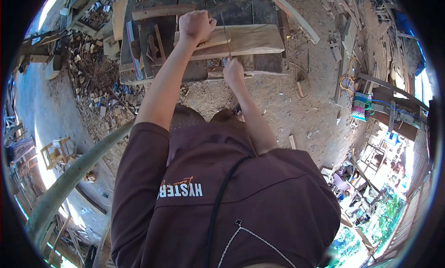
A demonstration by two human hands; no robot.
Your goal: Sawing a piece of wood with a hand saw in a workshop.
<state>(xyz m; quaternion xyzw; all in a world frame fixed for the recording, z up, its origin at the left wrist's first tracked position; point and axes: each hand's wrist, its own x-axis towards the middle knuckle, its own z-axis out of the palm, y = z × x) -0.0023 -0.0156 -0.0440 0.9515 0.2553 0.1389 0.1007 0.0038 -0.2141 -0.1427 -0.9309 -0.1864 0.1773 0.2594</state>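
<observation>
My left hand (196, 27) is closed on a short wooden piece (214, 39) lying on a longer pale board (259, 40). The board rests across a dark plank workbench (269, 64). My right hand (233, 72), closed, holds a thin saw (226, 38) by its handle; the narrow blade points away from me across the board, beside the end of the short piece. Wood strips (158, 43) and a curved offcut (162, 11) lie on the bench's left part.
Wood offcuts (111, 48) and debris litter the dirt floor (306, 115). A long diagonal pole (74, 173) crosses at lower left, near a small wooden frame (54, 154). At right are a woven bag (360, 106), loose planks and clutter. A curved strip (301, 20) sticks out beyond the bench.
</observation>
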